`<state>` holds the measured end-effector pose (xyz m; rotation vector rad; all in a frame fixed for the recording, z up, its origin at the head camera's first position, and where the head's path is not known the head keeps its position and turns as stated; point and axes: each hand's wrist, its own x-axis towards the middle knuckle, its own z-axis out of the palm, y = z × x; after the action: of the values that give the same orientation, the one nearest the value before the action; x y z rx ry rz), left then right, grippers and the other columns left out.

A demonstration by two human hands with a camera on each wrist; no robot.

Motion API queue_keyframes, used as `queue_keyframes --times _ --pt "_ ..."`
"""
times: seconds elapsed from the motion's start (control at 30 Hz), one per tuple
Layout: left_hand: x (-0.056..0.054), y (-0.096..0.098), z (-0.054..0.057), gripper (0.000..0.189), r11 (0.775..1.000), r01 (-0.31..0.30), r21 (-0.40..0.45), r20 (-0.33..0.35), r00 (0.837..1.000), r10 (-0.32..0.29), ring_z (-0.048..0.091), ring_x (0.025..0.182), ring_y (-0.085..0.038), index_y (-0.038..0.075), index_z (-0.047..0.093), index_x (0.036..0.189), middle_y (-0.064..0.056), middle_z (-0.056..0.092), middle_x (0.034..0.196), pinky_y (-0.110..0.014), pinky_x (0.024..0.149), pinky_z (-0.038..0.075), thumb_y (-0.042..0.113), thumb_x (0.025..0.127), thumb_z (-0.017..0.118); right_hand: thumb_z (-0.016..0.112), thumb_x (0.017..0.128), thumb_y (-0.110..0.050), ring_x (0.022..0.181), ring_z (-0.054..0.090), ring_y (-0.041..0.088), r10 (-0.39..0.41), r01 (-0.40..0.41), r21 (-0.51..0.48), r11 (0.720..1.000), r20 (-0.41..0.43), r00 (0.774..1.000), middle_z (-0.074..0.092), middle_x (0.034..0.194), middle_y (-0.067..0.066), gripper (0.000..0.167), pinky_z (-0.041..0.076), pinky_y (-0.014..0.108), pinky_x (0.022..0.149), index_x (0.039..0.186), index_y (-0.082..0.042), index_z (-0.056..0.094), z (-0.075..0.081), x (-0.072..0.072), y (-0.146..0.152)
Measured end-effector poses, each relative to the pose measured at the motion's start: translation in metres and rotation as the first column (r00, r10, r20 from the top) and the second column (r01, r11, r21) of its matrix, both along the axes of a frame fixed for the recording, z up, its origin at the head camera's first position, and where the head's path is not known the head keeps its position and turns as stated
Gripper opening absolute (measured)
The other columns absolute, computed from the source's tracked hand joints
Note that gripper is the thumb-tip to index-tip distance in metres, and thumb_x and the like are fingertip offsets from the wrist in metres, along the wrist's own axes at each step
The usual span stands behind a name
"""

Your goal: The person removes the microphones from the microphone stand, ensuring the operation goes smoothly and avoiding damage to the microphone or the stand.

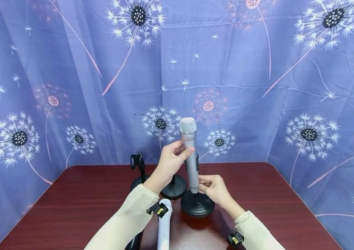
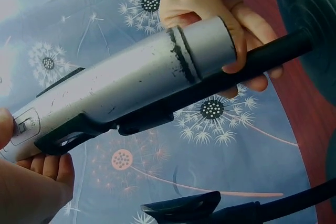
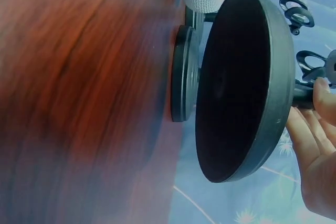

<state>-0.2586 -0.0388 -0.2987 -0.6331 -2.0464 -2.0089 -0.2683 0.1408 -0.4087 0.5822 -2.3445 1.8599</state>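
A silver microphone [image 1: 192, 170] stands nearly upright, mesh head up, in the black clip [image 2: 73, 135] of a microphone stand. Around its upper body, just below the mesh, my left hand [image 1: 170, 165] holds it between thumb and fingers. My right hand [image 1: 216, 190] grips the stand's black pole [image 2: 281, 51] by the microphone's lower end, where a fingertip overlaps the silver casing. The round base [image 1: 197, 205] of this stand is raised from the table, its dark underside showing in the right wrist view. Dark worn marks ring the microphone's lower casing.
Behind the held stand is another stand with a round black base [image 1: 174, 189]. A third stand with an empty clip [image 1: 137, 160] is to the left. A white microphone [image 1: 164, 225] lies on the red-brown table [image 1: 70, 208], beside a long black object [image 1: 135, 242]. A patterned blue curtain [image 1: 242, 139] hangs behind.
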Motion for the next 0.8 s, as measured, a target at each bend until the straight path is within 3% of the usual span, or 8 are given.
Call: queue_keyframes --times 0.27,0.6,0.8 --pt "-0.0034 -0.0024 -0.0027 0.031 1.0 0.011 0.004 -0.007 1.0 -0.011 0.06 0.084 -0.014 0.002 0.066 0.117 -0.009 0.067 0.091 -0.03 0.076 0.048 0.018 0.091 0.068 0.069 0.084 0.005 0.085 0.07 0.028 -0.031 0.031 0.0 1.0 0.013 0.999 0.07 0.096 0.024 0.032 0.057 0.033 0.069 0.116 0.009 0.065 0.002 0.0012 -0.002" --pt "-0.0058 -0.0071 0.0018 0.044 0.986 0.076 -0.145 0.011 0.997 -0.076 0.061 0.105 -0.017 0.014 0.056 0.131 -0.006 0.066 0.115 -0.039 0.091 0.048 0.032 0.092 0.066 0.067 0.082 0.013 0.083 0.07 0.027 -0.055 0.056 0.032 0.998 -0.034 0.998 0.07 0.092 0.024 0.032 0.057 0.03 0.068 0.113 0.011 0.065 0.0009 0.0007 -0.0055" --pt "-0.0059 -0.0085 0.0023 0.041 0.997 0.013 -0.079 0.013 1.0 -0.012 0.062 0.1 -0.019 0.006 0.058 0.128 -0.011 0.067 0.112 -0.035 0.085 0.051 0.022 0.092 0.068 0.068 0.081 0.011 0.082 0.07 0.022 -0.031 0.038 0.073 0.997 -0.086 0.996 0.071 0.092 0.022 0.032 0.057 0.027 0.067 0.114 0.009 0.066 0.001 -0.001 -0.0067"
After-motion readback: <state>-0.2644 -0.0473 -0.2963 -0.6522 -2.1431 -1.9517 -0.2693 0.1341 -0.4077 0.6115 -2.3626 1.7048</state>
